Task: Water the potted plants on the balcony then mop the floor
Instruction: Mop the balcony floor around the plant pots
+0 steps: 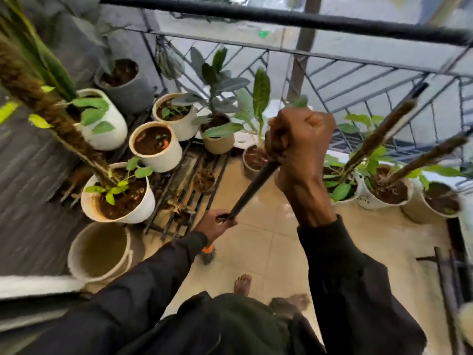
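Observation:
Both my hands hold a dark mop handle [252, 189] that slants down across the middle of the view. My right hand [298, 147] grips its upper end in a closed fist, raised near the camera. My left hand [217, 224] grips the handle lower down, just above the floor. An orange and dark piece [207, 252] shows below my left wrist; I cannot tell whether it is the mop head. Potted plants stand around: a white pot [117, 196] with a moss pole at left, a white pot [154, 147] behind it, white pots [384, 193] at right.
A white bucket [99, 252] stands at lower left beside a dark plant rack [179, 190]. The beige tiled floor [268, 239] looks wet. A black railing [281, 17] runs across the far side. My bare feet [243, 284] stand on the tiles.

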Demonstrator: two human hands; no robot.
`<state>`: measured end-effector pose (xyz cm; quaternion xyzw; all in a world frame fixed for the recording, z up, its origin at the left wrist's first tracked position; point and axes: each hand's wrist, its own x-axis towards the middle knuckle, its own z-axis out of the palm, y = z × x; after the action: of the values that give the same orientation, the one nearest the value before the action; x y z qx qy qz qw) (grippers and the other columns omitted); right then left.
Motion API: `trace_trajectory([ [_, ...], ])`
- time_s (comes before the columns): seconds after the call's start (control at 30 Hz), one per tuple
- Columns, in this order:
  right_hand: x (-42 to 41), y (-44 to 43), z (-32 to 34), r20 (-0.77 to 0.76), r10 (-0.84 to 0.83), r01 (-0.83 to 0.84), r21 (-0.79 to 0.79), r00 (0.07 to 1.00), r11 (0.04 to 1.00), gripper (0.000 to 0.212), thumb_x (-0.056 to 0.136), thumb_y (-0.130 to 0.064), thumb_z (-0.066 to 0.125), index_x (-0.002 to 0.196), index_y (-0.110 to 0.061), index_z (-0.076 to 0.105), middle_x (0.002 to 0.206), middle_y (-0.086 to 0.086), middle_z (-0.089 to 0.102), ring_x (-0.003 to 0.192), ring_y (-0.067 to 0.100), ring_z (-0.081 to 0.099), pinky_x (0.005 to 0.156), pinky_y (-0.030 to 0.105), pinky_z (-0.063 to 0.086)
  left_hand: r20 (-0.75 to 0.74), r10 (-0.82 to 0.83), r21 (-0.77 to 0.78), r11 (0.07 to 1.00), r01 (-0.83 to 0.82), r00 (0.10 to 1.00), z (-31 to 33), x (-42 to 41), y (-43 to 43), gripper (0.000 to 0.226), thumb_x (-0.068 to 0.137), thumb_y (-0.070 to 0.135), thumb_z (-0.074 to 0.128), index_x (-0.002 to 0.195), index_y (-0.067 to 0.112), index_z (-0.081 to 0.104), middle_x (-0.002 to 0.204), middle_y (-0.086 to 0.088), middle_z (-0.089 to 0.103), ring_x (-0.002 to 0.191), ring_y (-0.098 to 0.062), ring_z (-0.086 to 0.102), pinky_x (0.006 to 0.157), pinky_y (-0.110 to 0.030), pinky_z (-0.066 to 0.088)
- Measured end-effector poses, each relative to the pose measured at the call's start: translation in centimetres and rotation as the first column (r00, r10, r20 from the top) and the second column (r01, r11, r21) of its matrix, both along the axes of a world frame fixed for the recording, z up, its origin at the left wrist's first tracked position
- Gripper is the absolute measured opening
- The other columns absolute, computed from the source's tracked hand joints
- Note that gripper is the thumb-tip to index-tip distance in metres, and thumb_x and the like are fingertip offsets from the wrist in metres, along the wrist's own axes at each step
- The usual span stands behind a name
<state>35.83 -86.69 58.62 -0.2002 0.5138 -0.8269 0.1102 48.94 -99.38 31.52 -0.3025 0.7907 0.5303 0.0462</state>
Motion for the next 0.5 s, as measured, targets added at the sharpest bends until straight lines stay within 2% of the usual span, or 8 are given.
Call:
trace_trajectory([
  [0.07,-1.4,2.8,1.1,0.018,-0.096,0.097,-0.006,0.995,0.995,0.038,0.079,0.0,0.057,0.045,-0.013,0.047,0.04,-0.003,0.031,0.038,0.014,0.027,0.046,0.023,0.032,0.0,-0.137,0.005,0.991,0.137,0.991,0.5,-2.7,1.6,0.03,0.088,0.008,0.079,0.113,-0.006,0.073,0.112,-0.016,0.074,0.106,-0.024,0.07,0.103,-0.034,0.054],
  [0.13,-2.7,5.4,2.1,0.016,-0.173,0.174,-0.02,0.985,0.985,0.041,0.08,0.001,0.056,0.043,-0.017,0.049,0.039,-0.004,0.031,0.034,0.014,0.027,0.045,0.021,0.033,-0.009,-0.263,0.024,0.964,0.264,0.965,0.7,-5.2,3.3,0.025,0.088,0.008,0.079,0.111,0.0,0.075,0.105,-0.005,0.074,0.097,-0.01,0.07,0.097,-0.021,0.054],
  [0.2,-3.9,8.7,3.2,-0.007,-0.246,0.245,-0.032,0.969,0.969,0.04,0.081,0.0,0.056,0.045,-0.016,0.049,0.039,-0.003,0.031,0.033,0.013,0.026,0.044,0.021,0.032,-0.018,-0.35,0.045,0.935,0.351,0.936,1.2,-7.9,5.8,0.024,0.087,0.008,0.08,0.11,0.004,0.076,0.101,0.001,0.074,0.089,0.006,0.068,0.095,-0.018,0.052],
  [0.23,-4.5,10.5,3.7,-0.015,-0.281,0.281,-0.037,0.959,0.959,0.038,0.081,0.0,0.056,0.046,-0.014,0.049,0.04,-0.002,0.03,0.033,0.013,0.025,0.045,0.021,0.03,-0.027,-0.392,0.059,0.918,0.393,0.92,1.4,-9.3,7.4,0.024,0.086,0.007,0.08,0.11,0.005,0.076,0.1,0.001,0.074,0.088,0.008,0.068,0.095,-0.019,0.053],
  [0.3,-5.6,13.8,4.5,-0.01,-0.344,0.343,-0.048,0.939,0.938,0.035,0.081,-0.001,0.056,0.048,-0.009,0.047,0.04,0.002,0.026,0.035,0.013,0.02,0.047,0.021,0.028,-0.044,-0.457,0.077,0.885,0.459,0.889,1.7,-11.8,10.4,0.025,0.086,0.005,0.08,0.111,0.004,0.076,0.103,-0.002,0.076,0.09,0.004,0.07,0.097,-0.021,0.054],
  [0.37,-6.6,17.7,5.2,-0.015,-0.422,0.421,-0.053,0.907,0.906,0.034,0.079,0.0,0.055,0.047,-0.007,0.044,0.043,0.005,0.021,0.039,0.015,0.015,0.047,0.023,0.025,-0.042,-0.517,0.101,0.849,0.518,0.855,2.4,-14.7,14.1,0.025,0.087,0.006,0.08,0.112,0.005,0.076,0.107,-0.005,0.076,0.099,-0.008,0.072,0.101,-0.027,0.054],
  [0.43,-7.7,21.7,5.7,-0.035,-0.49,0.489,-0.042,0.871,0.871,0.038,0.079,0.0,0.055,0.045,-0.012,0.043,0.044,0.003,0.023,0.039,0.014,0.016,0.045,0.023,0.025,-0.021,-0.588,0.115,0.802,0.586,0.809,2.9,-17.5,18.2,0.026,0.088,0.011,0.08,0.114,0.008,0.076,0.113,-0.006,0.077,0.109,-0.018,0.071,0.106,-0.032,0.052],
  [0.5,-8.6,25.7,5.8,-0.024,-0.551,0.55,-0.037,0.834,0.835,0.04,0.079,0.0,0.055,0.044,-0.014,0.042,0.045,0.001,0.026,0.039,0.013,0.017,0.046,0.023,0.026,-0.002,-0.657,0.104,0.749,0.654,0.754,3.1,-20.2,22.5,0.028,0.089,0.018,0.08,0.116,0.012,0.077,0.116,-0.005,0.077,0.114,-0.019,0.069,0.107,-0.033,0.051],
])
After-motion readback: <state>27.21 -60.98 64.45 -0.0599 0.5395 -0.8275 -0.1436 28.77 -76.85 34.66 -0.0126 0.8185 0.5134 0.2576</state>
